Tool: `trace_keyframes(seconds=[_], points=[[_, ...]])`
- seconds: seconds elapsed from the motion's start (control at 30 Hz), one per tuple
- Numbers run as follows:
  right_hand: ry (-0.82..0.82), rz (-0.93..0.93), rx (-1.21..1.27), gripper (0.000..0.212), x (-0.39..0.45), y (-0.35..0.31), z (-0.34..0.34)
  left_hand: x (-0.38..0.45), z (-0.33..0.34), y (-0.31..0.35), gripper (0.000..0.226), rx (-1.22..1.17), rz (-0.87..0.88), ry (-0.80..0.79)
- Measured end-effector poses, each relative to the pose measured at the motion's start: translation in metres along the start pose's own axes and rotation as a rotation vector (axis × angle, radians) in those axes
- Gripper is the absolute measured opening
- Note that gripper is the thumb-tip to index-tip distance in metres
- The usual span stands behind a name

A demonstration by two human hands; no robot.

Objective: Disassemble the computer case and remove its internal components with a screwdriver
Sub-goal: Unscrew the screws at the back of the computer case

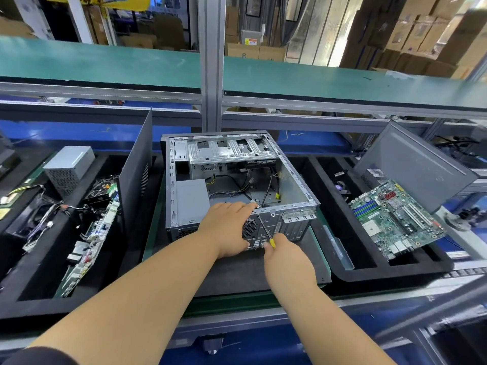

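An open grey computer case [297,177] lies on its side on a dark mat at the middle of the bench, rear panel toward me. Inside it are a grey power supply [191,200], a drive cage [232,151] and loose cables [271,180]. My left hand [228,227] lies over the near top edge of the rear panel, fingers spread across the fan grille. My right hand [286,255] grips the yellow handle of a screwdriver [264,229]; its shaft slants up to the rear panel's upper edge beside my left fingertips.
A black tray [411,270] on the right holds a green motherboard [395,219] and a leaning grey side panel [411,164]. A left tray [39,299] holds a power supply [69,169], circuit boards, wires and an upright black panel [135,169]. A green shelf [105,61] runs overhead.
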State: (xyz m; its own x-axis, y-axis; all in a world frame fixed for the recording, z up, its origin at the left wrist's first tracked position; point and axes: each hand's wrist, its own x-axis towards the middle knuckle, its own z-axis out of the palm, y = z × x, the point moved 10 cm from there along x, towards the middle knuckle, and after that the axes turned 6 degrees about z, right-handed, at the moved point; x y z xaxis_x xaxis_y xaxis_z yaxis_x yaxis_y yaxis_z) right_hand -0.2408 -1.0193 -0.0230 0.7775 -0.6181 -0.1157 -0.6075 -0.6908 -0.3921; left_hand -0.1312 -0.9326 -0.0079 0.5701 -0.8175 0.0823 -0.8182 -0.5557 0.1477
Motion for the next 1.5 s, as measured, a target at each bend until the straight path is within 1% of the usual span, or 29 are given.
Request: trace_keyframes(seconds=[0.03,0.07,0.13,0.17,0.23,0.3,0.4,0.47,0.5,0.53,0.57,0.6,0.67,0.7,0.73,0.77,0.83,0.9,0.97,1.0,1.07,1.1,1.13,1.2,1.27,1.4,1.43,1.5], points=[[-0.071,0.036,0.164,0.025,0.002,0.005,0.003,0.0,0.0,0.0,0.094,-0.002,0.0,0.0],[-0.17,0.127,0.403,0.029,0.003,0.014,0.009,0.0,0.0,-0.001,0.094,-0.008,-0.001,0.0],[-0.428,0.408,0.93,0.035,-0.007,0.027,0.029,0.0,0.0,-0.001,0.092,-0.017,-0.006,0.003],[-0.543,0.502,1.112,0.038,-0.014,0.027,0.036,0.0,-0.001,-0.002,0.092,-0.018,-0.006,0.006],[-0.699,0.587,1.328,0.04,-0.025,0.022,0.041,0.001,0.0,-0.002,0.091,-0.017,-0.003,0.008],[-0.751,0.595,1.4,0.039,-0.03,0.019,0.039,0.001,0.0,-0.002,0.09,-0.014,-0.003,0.008],[-0.749,0.567,1.418,0.035,-0.033,0.014,0.038,0.001,0.0,-0.002,0.09,-0.008,-0.006,0.011],[-0.707,0.557,1.418,0.034,-0.032,0.013,0.039,0.001,0.001,-0.002,0.09,-0.007,-0.007,0.006],[-0.665,0.55,1.368,0.034,-0.03,0.013,0.039,0.001,0.001,-0.002,0.091,-0.007,-0.008,0.004],[-0.61,0.537,1.267,0.034,-0.028,0.016,0.037,0.001,0.001,-0.002,0.091,-0.007,-0.01,0.0],[-0.532,0.502,1.112,0.034,-0.025,0.019,0.031,0.001,0.001,-0.002,0.092,-0.007,-0.012,-0.004],[-0.436,0.428,0.91,0.034,-0.02,0.02,0.021,0.001,0.001,-0.002,0.092,-0.007,-0.013,-0.006],[-0.212,0.178,0.398,0.029,-0.011,0.014,-0.002,0.001,0.001,-0.002,0.093,-0.01,-0.014,-0.002],[-0.116,0.073,0.19,0.027,-0.009,0.008,-0.009,0.001,0.001,-0.002,0.093,-0.009,-0.012,0.0],[-0.053,0.012,0.088,0.024,-0.009,0.005,-0.013,0.001,0.001,-0.002,0.093,-0.009,-0.01,0.003],[-0.02,-0.012,0.086,0.024,-0.009,0.005,-0.014,0.001,0.001,-0.003,0.092,-0.009,-0.008,0.004],[-0.065,0.011,0.237,0.025,-0.005,0.011,-0.008,0.001,0.001,-0.003,0.091,-0.013,-0.006,0.006],[-0.218,0.164,0.576,0.028,-0.005,0.022,0.004,0.001,0.001,-0.003,0.088,-0.015,-0.006,0.013],[-0.422,0.412,0.962,0.036,-0.013,0.032,0.026,0.0,-0.001,-0.004,0.086,-0.013,-0.01,0.03],[-0.516,0.504,1.109,0.041,-0.019,0.032,0.035,0.0,-0.002,-0.004,0.086,-0.014,-0.011,0.04],[-0.652,0.592,1.294,0.046,-0.026,0.026,0.043,0.0,-0.002,-0.003,0.086,-0.017,-0.009,0.055],[-0.688,0.607,1.344,0.046,-0.028,0.024,0.044,0.0,-0.001,-0.003,0.086,-0.017,-0.007,0.057],[-0.702,0.614,1.366,0.046,-0.029,0.023,0.044,0.0,-0.001,-0.003,0.086,-0.017,-0.006,0.057],[-0.677,0.605,1.341,0.044,-0.029,0.025,0.041,0.0,-0.001,-0.003,0.087,-0.012,-0.004,0.057],[-0.617,0.592,1.276,0.041,-0.027,0.03,0.04,0.001,-0.001,-0.003,0.087,-0.012,-0.006,0.052],[-0.496,0.558,1.232,0.036,-0.025,0.033,0.042,0.001,-0.001,-0.003,0.087,-0.028,-0.016,0.044],[-0.445,0.518,1.171,0.033,-0.024,0.034,0.038,0.001,-0.001,-0.003,0.087,-0.031,-0.019,0.041],[-0.306,0.388,0.942,0.029,-0.018,0.035,0.023,0.001,0.0,-0.004,0.087,-0.034,-0.023,0.033]])
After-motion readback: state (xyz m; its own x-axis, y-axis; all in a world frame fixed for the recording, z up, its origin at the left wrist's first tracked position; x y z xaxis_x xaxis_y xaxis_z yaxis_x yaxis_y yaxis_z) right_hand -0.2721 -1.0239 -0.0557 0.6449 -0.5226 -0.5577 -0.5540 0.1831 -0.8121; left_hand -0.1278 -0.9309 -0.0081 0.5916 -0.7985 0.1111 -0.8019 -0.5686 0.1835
